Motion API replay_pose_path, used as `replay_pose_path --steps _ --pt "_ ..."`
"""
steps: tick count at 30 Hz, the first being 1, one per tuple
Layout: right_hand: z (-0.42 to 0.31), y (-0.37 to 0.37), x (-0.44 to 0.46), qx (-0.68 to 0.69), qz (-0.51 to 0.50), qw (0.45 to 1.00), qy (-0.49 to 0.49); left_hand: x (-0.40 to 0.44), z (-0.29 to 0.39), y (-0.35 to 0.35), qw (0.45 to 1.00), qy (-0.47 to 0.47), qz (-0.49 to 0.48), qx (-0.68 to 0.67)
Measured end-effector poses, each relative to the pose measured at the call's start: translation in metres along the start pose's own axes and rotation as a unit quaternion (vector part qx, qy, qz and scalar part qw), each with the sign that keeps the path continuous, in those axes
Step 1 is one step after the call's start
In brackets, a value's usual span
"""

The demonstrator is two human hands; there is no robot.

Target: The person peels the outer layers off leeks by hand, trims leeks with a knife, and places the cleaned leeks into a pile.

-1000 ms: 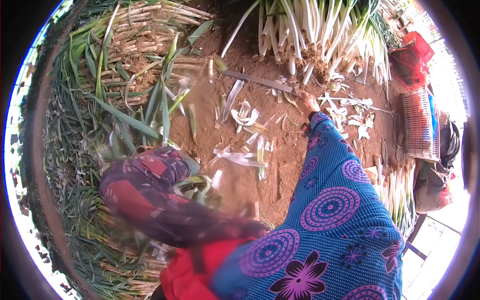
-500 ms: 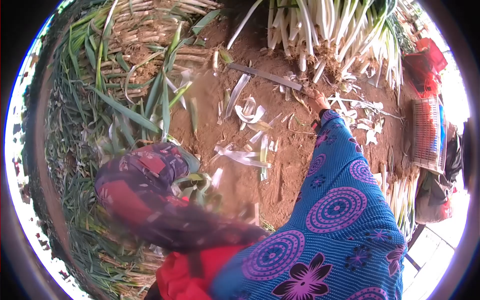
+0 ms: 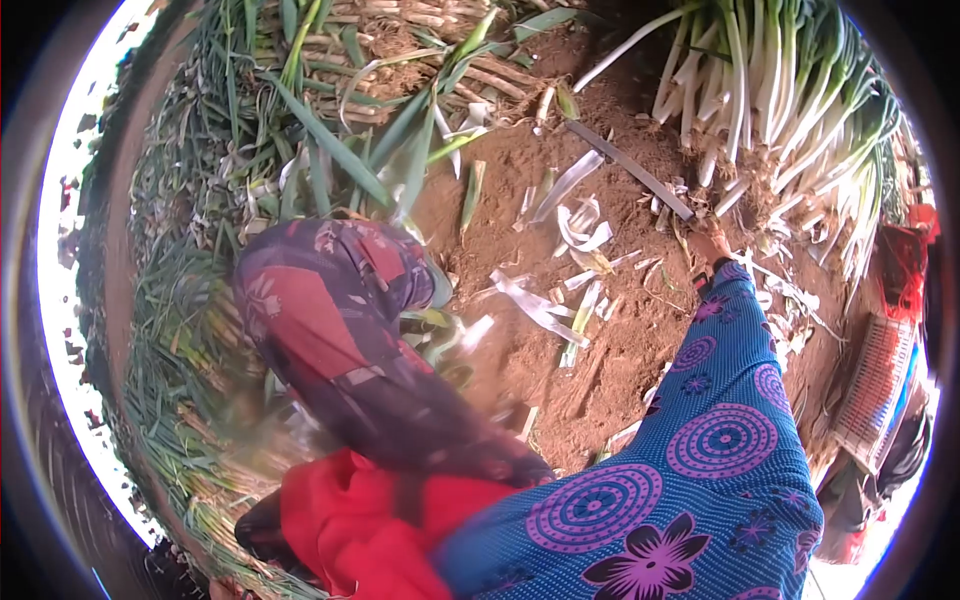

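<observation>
My right hand (image 3: 711,243), at the end of a blue patterned sleeve (image 3: 722,400), reaches out low over the soil. Its fingers are closed round the near end of a long flat metal blade (image 3: 630,168), whose handle is hidden in the grip. The blade points away to the upper left, close above the ground or touching it; I cannot tell which. Just beyond the hand stands a big bunch of leeks (image 3: 765,100), white stems and roots towards me. Peeled leek skins (image 3: 583,232) lie near the blade. My left hand does not show.
Leeks with long green leaves (image 3: 190,340) are heaped along the left. More leek stems (image 3: 400,75) lie at the back. My bent leg in patterned trousers (image 3: 320,310) takes up the lower left. At the right are a red mesh bag (image 3: 905,270) and a plastic crate (image 3: 868,390).
The view has swung left, so the scene sits further right in the picture. My right hand stays on the blade near the leek bunch, with little movement over the ground.
</observation>
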State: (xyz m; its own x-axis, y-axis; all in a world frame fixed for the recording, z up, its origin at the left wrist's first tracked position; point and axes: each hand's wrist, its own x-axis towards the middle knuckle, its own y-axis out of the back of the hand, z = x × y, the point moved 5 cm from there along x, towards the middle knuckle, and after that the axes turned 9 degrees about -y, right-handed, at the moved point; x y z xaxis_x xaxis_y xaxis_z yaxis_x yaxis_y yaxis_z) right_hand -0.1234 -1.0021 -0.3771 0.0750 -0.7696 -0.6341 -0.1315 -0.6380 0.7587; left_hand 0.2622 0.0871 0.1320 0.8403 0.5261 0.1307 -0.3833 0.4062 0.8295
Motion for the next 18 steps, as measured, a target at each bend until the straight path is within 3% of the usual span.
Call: replay_pose_path --steps 1,3,5,9,18 --pt "0.015 -0.004 0.017 0.090 -0.017 0.995 -0.030 -0.001 -0.001 0.006 1.000 0.004 0.006 0.002" --pt "0.022 -0.011 0.034 -0.036 -0.040 0.998 0.015 -0.001 -0.004 0.016 1.000 0.011 0.014 0.003" --pt "-0.010 0.013 -0.016 -0.055 -0.042 0.996 -0.064 0.003 -0.015 0.022 1.000 0.015 0.017 0.002" --pt "0.003 -0.013 -0.002 -0.141 0.137 0.981 -0.003 -0.001 -0.026 0.029 0.999 0.024 0.022 0.002" --pt "-0.007 -0.037 -0.023 -0.066 0.159 0.984 0.042 0.005 -0.052 0.034 0.999 0.035 0.013 0.003"
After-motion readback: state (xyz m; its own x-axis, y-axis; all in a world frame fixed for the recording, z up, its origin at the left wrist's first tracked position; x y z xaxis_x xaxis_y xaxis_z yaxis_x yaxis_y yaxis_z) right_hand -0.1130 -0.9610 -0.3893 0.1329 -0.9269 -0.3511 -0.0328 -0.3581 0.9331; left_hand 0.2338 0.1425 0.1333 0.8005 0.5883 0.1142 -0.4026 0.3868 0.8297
